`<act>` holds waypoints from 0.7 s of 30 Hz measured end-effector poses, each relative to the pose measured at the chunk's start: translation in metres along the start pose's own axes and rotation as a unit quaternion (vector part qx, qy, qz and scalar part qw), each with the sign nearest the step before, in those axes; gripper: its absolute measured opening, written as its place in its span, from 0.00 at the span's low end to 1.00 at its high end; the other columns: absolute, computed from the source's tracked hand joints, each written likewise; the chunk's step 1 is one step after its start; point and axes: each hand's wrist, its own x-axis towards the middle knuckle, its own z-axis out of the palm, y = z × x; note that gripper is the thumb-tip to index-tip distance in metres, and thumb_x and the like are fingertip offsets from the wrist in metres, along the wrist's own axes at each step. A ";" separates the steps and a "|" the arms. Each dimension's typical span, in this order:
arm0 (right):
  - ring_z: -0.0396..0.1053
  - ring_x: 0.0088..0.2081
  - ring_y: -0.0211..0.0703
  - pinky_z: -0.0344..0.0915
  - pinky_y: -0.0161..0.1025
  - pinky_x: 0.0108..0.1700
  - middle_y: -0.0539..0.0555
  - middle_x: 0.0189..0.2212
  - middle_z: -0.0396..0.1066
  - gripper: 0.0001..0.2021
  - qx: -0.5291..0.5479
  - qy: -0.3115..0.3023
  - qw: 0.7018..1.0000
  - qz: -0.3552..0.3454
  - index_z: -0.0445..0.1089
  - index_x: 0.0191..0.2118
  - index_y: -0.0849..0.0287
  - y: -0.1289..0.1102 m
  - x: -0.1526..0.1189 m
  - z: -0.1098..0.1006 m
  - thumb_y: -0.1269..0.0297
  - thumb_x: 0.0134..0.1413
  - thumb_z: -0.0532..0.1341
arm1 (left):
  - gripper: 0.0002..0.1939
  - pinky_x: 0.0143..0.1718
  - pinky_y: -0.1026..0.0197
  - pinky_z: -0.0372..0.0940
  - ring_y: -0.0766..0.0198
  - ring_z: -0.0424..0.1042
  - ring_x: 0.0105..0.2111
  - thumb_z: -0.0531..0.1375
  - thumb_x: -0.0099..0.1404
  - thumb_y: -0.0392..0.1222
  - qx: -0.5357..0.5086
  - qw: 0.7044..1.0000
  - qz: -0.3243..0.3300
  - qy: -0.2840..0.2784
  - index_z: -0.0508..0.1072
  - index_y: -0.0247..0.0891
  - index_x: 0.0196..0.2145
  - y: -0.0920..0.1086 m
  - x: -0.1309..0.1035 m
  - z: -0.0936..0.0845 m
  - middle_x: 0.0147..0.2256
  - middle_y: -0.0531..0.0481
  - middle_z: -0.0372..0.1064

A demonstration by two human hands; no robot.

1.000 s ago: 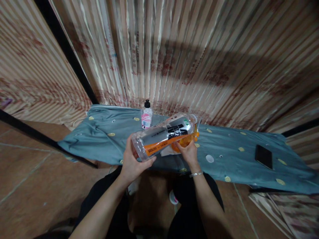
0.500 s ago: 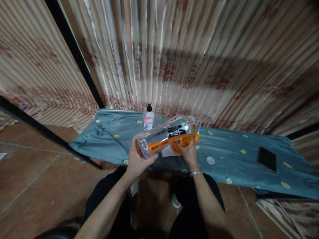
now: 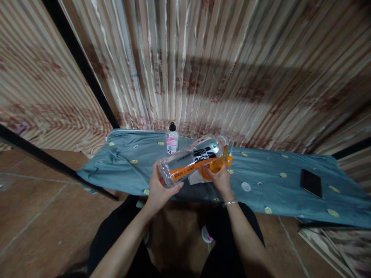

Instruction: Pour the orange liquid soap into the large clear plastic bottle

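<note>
A large clear bottle (image 3: pixel 191 159) with a silver, black and orange label is tilted, its base to the left and its mouth end at the upper right. My left hand (image 3: pixel 162 189) is wrapped round the base end. Under the other end, my right hand (image 3: pixel 218 177) grips an orange container (image 3: pixel 215 165), partly hidden by the bottle and fingers. An orange pump top (image 3: pixel 229 158) with a white tube lies just right of it. Beneath the container a white cloth or tissue (image 3: pixel 196 178) shows on the blue-green covered surface (image 3: pixel 127 162).
A small clear bottle (image 3: pixel 172 139) with a black cap and pink label stands behind my left hand. To the right are a white round lid (image 3: pixel 246 187) and a black phone (image 3: pixel 311 183). Dark poles (image 3: pixel 81 65) frame the left side; a striped curtain (image 3: pixel 203 69) hangs behind.
The view has shifted slightly. Both hands keep their holds, and the large bottle stays tilted much as before.
</note>
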 end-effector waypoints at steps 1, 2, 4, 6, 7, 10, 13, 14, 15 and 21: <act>0.86 0.56 0.82 0.80 0.64 0.55 0.75 0.51 0.87 0.49 -0.003 -0.002 1.000 0.000 0.71 0.64 0.62 -0.001 0.000 -0.001 0.31 0.46 0.76 | 0.55 0.56 0.43 0.86 0.39 0.88 0.56 0.85 0.50 0.73 0.000 1.000 0.000 -0.003 0.70 0.45 0.65 0.001 0.000 -0.001 0.58 0.41 0.81; 0.86 0.56 0.81 0.80 0.63 0.56 0.75 0.52 0.87 0.48 -0.004 -0.004 1.000 0.000 0.71 0.64 0.62 -0.001 0.000 -0.002 0.32 0.46 0.76 | 0.55 0.55 0.43 0.86 0.39 0.88 0.56 0.85 0.50 0.72 -0.001 1.000 0.000 -0.005 0.70 0.45 0.65 0.001 0.001 -0.001 0.58 0.41 0.81; 0.86 0.56 0.81 0.81 0.63 0.56 0.74 0.52 0.88 0.47 -0.002 -0.006 1.000 0.002 0.71 0.64 0.60 -0.002 0.000 -0.003 0.32 0.46 0.77 | 0.54 0.53 0.44 0.87 0.40 0.88 0.54 0.85 0.50 0.71 -0.007 1.000 0.002 -0.009 0.70 0.45 0.64 0.003 0.002 -0.001 0.58 0.40 0.82; 0.87 0.56 0.81 0.81 0.64 0.56 0.73 0.52 0.88 0.47 -0.002 -0.004 1.000 0.010 0.71 0.63 0.59 -0.002 0.000 -0.003 0.32 0.45 0.78 | 0.54 0.52 0.45 0.87 0.41 0.89 0.54 0.86 0.50 0.69 -0.018 1.000 0.003 -0.012 0.70 0.45 0.63 0.004 0.004 -0.001 0.57 0.40 0.82; 0.87 0.55 0.81 0.81 0.64 0.56 0.73 0.51 0.88 0.46 -0.003 -0.002 1.000 0.014 0.72 0.63 0.59 -0.002 0.000 -0.003 0.33 0.45 0.78 | 0.53 0.53 0.45 0.87 0.42 0.89 0.54 0.86 0.50 0.69 -0.023 1.000 0.002 -0.016 0.70 0.45 0.63 0.004 0.004 -0.002 0.57 0.41 0.82; 0.87 0.55 0.80 0.82 0.63 0.56 0.72 0.51 0.88 0.46 -0.003 0.004 1.000 0.020 0.72 0.62 0.59 -0.001 -0.001 -0.003 0.34 0.44 0.79 | 0.53 0.54 0.45 0.86 0.42 0.89 0.54 0.86 0.50 0.68 -0.023 0.999 -0.006 -0.029 0.70 0.45 0.63 0.005 0.006 -0.003 0.57 0.42 0.82; 0.87 0.55 0.79 0.82 0.62 0.57 0.72 0.51 0.88 0.46 0.001 0.013 1.000 0.019 0.72 0.60 0.57 0.001 -0.001 -0.002 0.32 0.43 0.79 | 0.53 0.54 0.45 0.87 0.42 0.89 0.54 0.86 0.49 0.66 -0.024 0.999 -0.012 -0.033 0.69 0.45 0.64 0.006 0.009 -0.004 0.57 0.42 0.82; 0.87 0.55 0.79 0.82 0.62 0.56 0.72 0.51 0.88 0.46 0.003 0.017 1.000 0.018 0.72 0.60 0.57 0.002 -0.001 -0.002 0.31 0.42 0.78 | 0.53 0.53 0.45 0.87 0.42 0.89 0.54 0.86 0.49 0.66 -0.026 0.999 -0.013 -0.033 0.69 0.45 0.64 0.006 0.009 -0.004 0.58 0.42 0.82; 0.87 0.55 0.79 0.82 0.62 0.56 0.72 0.51 0.88 0.47 0.005 0.019 1.000 0.015 0.72 0.60 0.56 0.003 0.000 -0.002 0.30 0.41 0.78 | 0.53 0.53 0.45 0.87 0.42 0.89 0.54 0.86 0.49 0.65 -0.028 0.999 -0.013 -0.034 0.69 0.45 0.64 0.006 0.010 -0.004 0.58 0.41 0.82; 0.87 0.53 0.79 0.82 0.63 0.53 0.71 0.47 0.88 0.48 0.005 0.022 1.000 0.004 0.71 0.55 0.54 0.010 0.002 -0.002 0.23 0.37 0.75 | 0.51 0.54 0.43 0.87 0.41 0.89 0.53 0.86 0.48 0.61 -0.042 0.998 -0.026 -0.050 0.70 0.44 0.62 0.009 0.013 -0.003 0.57 0.42 0.82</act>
